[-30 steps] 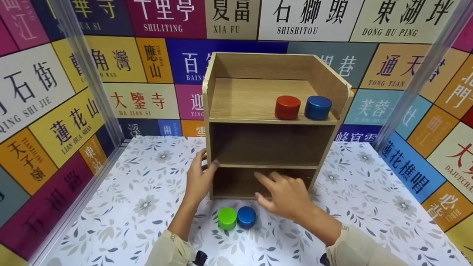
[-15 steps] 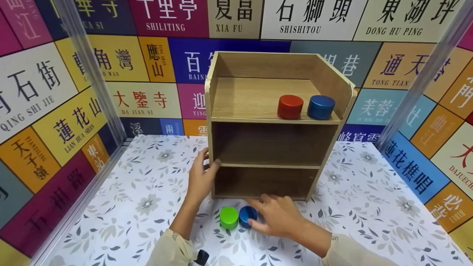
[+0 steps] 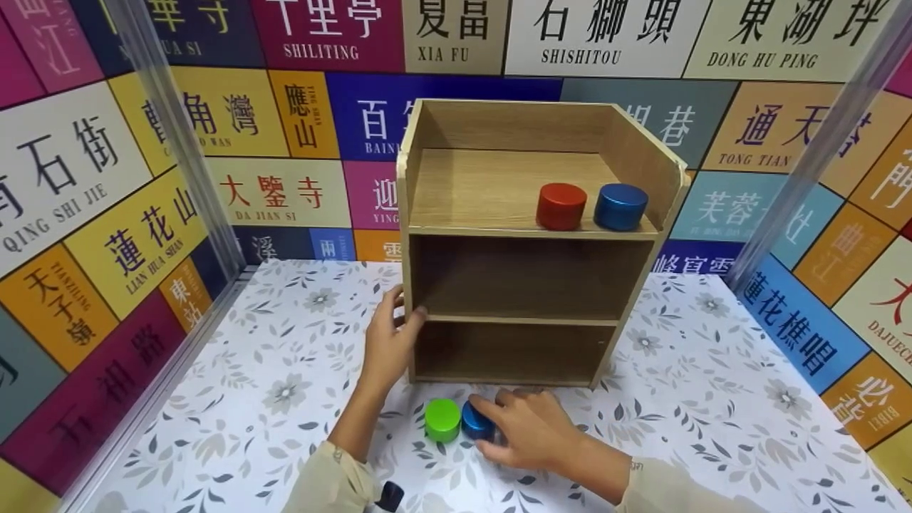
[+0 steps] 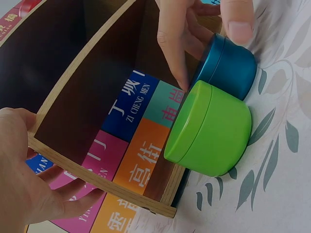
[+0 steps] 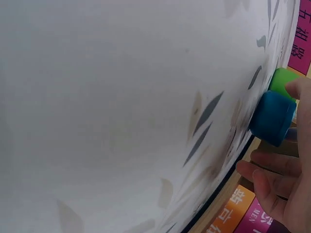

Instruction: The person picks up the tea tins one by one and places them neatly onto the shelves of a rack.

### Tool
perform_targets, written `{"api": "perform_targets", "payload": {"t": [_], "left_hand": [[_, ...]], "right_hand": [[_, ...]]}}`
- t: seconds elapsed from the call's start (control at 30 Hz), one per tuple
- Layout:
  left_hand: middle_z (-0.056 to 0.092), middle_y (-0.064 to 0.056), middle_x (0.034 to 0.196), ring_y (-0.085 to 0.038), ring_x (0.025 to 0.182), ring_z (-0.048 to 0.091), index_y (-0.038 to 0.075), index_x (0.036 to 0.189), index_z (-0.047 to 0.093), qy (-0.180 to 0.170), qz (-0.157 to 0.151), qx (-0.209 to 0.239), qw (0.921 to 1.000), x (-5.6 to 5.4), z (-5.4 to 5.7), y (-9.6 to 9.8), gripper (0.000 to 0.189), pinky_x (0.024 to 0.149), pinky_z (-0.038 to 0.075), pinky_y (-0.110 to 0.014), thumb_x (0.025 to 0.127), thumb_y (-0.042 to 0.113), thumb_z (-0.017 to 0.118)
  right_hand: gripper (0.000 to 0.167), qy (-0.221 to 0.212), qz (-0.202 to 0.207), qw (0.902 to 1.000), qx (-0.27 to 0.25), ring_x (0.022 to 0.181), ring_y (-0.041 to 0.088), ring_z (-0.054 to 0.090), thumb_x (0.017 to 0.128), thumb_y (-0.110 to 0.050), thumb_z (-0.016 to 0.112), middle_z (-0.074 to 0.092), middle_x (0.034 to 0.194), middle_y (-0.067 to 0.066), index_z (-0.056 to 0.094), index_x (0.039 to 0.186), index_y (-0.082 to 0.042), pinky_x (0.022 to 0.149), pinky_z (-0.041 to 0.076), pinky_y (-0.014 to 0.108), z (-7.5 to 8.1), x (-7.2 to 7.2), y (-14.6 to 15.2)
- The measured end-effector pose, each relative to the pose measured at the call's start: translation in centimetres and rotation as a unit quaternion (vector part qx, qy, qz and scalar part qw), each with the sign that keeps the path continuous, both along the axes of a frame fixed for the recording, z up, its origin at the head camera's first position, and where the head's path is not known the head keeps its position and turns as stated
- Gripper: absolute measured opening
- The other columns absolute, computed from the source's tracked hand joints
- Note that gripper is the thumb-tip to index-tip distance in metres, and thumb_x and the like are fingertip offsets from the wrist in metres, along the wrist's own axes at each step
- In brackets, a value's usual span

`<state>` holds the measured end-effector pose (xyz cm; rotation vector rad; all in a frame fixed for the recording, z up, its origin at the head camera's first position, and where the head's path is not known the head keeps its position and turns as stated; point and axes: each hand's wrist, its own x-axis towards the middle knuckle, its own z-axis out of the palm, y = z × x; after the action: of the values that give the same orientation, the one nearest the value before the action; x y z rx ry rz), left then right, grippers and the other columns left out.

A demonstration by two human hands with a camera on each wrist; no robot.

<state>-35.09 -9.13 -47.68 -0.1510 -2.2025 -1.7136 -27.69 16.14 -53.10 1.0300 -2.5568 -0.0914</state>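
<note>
A small wooden shelf unit [image 3: 513, 320] stands upright on the table. My left hand [image 3: 389, 345] holds its left side panel, thumb at the front edge and fingers round the outside. In front of the unit, a green round tin [image 3: 442, 420] and a blue round tin [image 3: 476, 422] stand side by side. My right hand [image 3: 536, 431] has its thumb and index finger on either side of that blue tin, which it partly covers. In the left wrist view, the blue tin [image 4: 232, 65] stands right behind the green one [image 4: 214, 131].
On the unit's top level, a red tin [image 3: 561, 206] and another blue tin [image 3: 621, 207] stand towards the right. The two lower compartments hold nothing visible. A flower-patterned cloth [image 3: 285, 388] covers the table, and printed panels [image 3: 271, 185] enclose it behind and at both sides.
My right hand has come down and back from the lower compartment to the front blue tin, and its thumb and index finger have closed in round it. My left hand stays on the side panel.
</note>
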Motion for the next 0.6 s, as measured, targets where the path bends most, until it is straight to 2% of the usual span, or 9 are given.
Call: {"api": "perform_targets", "payload": {"t": [0.4, 0.6], "left_hand": [[0.059, -0.012, 0.141, -0.038, 0.118, 0.066, 0.022, 0.145, 0.052, 0.006, -0.002, 0.000, 1.0000, -0.17, -0.24, -0.15, 0.047, 0.099, 0.056, -0.051, 0.099, 0.030, 0.062], [0.059, -0.010, 0.141, -0.035, 0.117, 0.067, 0.021, 0.145, 0.053, 0.014, 0.001, -0.005, 0.9999, -0.17, -0.26, -0.03, 0.049, 0.100, 0.056, -0.051, 0.098, 0.030, 0.063]], "right_hand": [[0.061, -0.020, 0.001, 0.9998, -0.009, 0.068, 0.018, 0.064, 0.088, -0.065, 0.064, 0.072, 0.093, 0.000, 0.058, 0.139, -0.031, 0.046, 0.036, 0.027, -0.23, -0.31, -0.85], [0.058, -0.006, 0.010, 0.9997, -0.022, 0.064, 0.019, 0.064, 0.088, -0.060, 0.067, 0.072, 0.090, 0.001, 0.060, 0.138, -0.031, 0.046, 0.043, 0.032, -0.56, -0.51, -0.94]]}}
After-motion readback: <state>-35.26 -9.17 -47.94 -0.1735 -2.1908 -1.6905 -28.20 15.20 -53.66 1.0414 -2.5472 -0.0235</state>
